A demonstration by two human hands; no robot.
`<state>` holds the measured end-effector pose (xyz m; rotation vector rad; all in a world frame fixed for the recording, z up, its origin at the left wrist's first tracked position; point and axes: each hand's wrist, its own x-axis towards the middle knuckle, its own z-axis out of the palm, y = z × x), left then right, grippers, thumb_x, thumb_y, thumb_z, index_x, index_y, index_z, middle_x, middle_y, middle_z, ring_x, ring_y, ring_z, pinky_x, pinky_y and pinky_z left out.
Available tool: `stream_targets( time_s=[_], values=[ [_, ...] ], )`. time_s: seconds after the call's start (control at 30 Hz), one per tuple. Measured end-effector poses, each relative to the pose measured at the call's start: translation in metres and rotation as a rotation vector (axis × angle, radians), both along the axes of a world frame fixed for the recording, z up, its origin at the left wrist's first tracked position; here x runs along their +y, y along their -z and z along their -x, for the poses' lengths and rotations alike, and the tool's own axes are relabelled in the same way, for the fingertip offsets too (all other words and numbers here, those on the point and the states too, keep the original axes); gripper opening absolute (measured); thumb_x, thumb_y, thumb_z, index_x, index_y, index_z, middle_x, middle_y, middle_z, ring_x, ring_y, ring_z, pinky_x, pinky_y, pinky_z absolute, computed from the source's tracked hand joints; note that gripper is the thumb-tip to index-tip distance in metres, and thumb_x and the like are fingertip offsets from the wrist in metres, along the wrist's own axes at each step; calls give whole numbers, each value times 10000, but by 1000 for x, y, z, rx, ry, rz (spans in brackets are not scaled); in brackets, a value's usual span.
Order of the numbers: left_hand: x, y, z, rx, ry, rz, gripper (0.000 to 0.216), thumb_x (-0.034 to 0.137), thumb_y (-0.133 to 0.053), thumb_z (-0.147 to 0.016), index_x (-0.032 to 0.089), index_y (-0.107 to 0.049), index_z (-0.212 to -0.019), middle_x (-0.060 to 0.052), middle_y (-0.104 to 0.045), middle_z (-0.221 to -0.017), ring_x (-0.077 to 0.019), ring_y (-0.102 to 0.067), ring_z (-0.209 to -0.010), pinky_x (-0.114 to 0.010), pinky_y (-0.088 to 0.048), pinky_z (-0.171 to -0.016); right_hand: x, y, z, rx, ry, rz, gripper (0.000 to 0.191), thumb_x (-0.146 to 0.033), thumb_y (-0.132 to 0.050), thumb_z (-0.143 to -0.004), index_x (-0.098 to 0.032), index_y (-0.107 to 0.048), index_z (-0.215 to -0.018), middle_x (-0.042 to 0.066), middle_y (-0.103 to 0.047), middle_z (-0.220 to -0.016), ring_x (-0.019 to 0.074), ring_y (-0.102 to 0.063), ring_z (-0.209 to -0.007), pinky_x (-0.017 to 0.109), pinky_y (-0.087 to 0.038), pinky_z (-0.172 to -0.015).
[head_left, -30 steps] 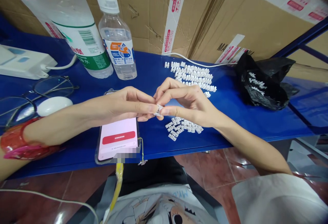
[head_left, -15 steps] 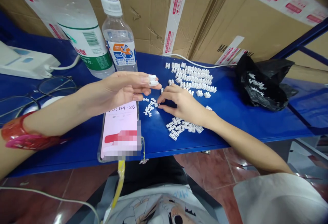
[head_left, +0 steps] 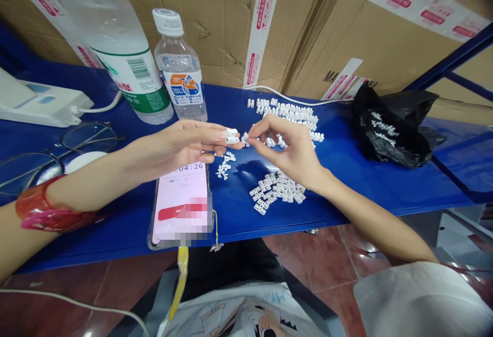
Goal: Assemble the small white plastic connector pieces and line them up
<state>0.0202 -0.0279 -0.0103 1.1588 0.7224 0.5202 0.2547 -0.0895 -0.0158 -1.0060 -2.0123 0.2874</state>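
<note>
My left hand [head_left: 185, 142] is held over the phone, thumb and forefinger pinching a small white plastic connector [head_left: 231, 135]. Close by on the right, my right hand [head_left: 287, 144] has its thumb and forefinger pinched together. At their tips is a small white plastic piece [head_left: 245, 139], though its contact with the fingers is partly hidden. Small loose white pieces [head_left: 225, 165] lie below the gap between my hands. Under my right wrist spreads a pile of flat white plastic parts [head_left: 277, 188]. Rows of white connectors [head_left: 296, 113] stand behind my right hand, which covers some of them.
A phone [head_left: 181, 193] with a timer lies on the blue table [head_left: 331, 188]. Two bottles, one large [head_left: 142, 80] and one small [head_left: 181, 75], stand at the back left near glasses [head_left: 90, 136] and a power strip [head_left: 42, 100]. A black plastic bag [head_left: 408, 142] holds white pieces at right.
My right hand has lifted from the loose white pieces and moved up toward the connector in my left hand. My left hand keeps its pinch; the whole view has shifted slightly.
</note>
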Motion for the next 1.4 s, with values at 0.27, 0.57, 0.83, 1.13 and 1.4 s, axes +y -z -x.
stream_targets(
  time_s=[0.27, 0.57, 0.83, 1.13, 1.4],
  values=[
    [-5, 2, 0, -50, 134, 12, 138, 311, -819, -903, 209, -868, -982, -22, -818, -924, -105, -615, -778, -208, -443, -672, -12, -2, 16, 119, -51, -236, 101, -129, -654, -995, -193, -719, -952, 28, -793, -924, 148, -687, -829, 341, -517, -744],
    [-8, 1, -4, -35, 119, -37, 121, 326, -834, -823, 209, -858, -838, 0, -690, -754, -102, -548, -682, -195, -436, -613, -13, 0, 20, 22, -14, -345, 99, -124, -617, -1016, -194, -680, -987, 38, -791, -948, 177, -724, -881, 420, -521, -887],
    [-10, 4, -5, -97, 92, 70, 105, 291, -881, -807, 203, -859, -860, 10, -687, -748, -92, -564, -706, -156, -469, -614, -13, 3, 22, 21, 20, -353, 110, -136, -584, -1027, -191, -668, -982, 52, -765, -956, 187, -714, -929, 413, -531, -869],
    [-12, 13, -3, -121, 85, 78, 173, 370, -870, -838, 277, -861, -984, 10, -813, -991, -151, -717, -957, -191, -564, -811, -10, 11, 19, -224, 179, -586, 132, -224, -667, -1009, -223, -694, -1138, 77, -790, -1114, 243, -707, -967, 476, -584, -848],
    [-17, 8, -3, -86, 35, -10, 210, 450, -872, -827, 290, -868, -962, 4, -816, -1008, -154, -698, -996, -178, -547, -802, -10, 7, 18, -263, 182, -676, 99, -202, -704, -992, -214, -705, -1090, 61, -809, -1050, 216, -684, -882, 422, -604, -759]
  ],
)
